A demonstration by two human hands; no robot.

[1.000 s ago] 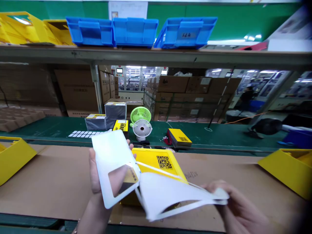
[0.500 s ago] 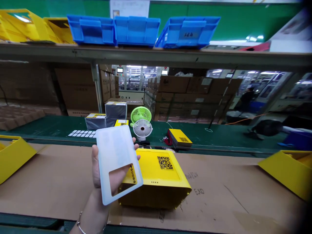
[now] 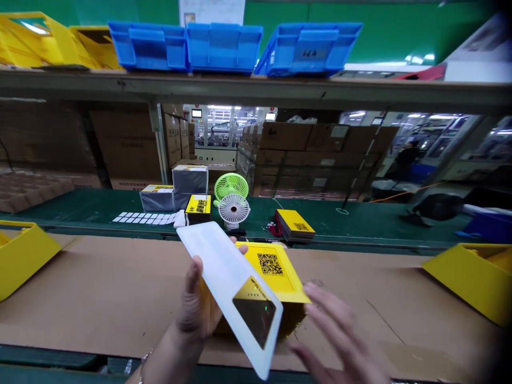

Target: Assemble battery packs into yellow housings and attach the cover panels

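Note:
A flat white panel (image 3: 216,261) with a rectangular window near its lower end is held tilted in my left hand (image 3: 199,304), thumb on the left edge and fingertips showing at the far edge. Behind and below the panel, a yellow box (image 3: 288,272) with a QR code rests on the cardboard. My right hand (image 3: 340,333), blurred, is at the box's right front corner, its fingers apart and holding nothing; whether it touches the box I cannot tell.
On the green bench stand a green fan (image 3: 231,186), a white fan (image 3: 234,209), a stack of yellow cards (image 3: 295,223) and wrapped boxes (image 3: 190,181). Yellow bins (image 3: 28,256) flank the cardboard (image 3: 100,288). Blue bins (image 3: 224,48) line the shelf above.
My left hand has moved right and turned the panel, so its window end points to the lower right. My right hand has come into view from the lower right.

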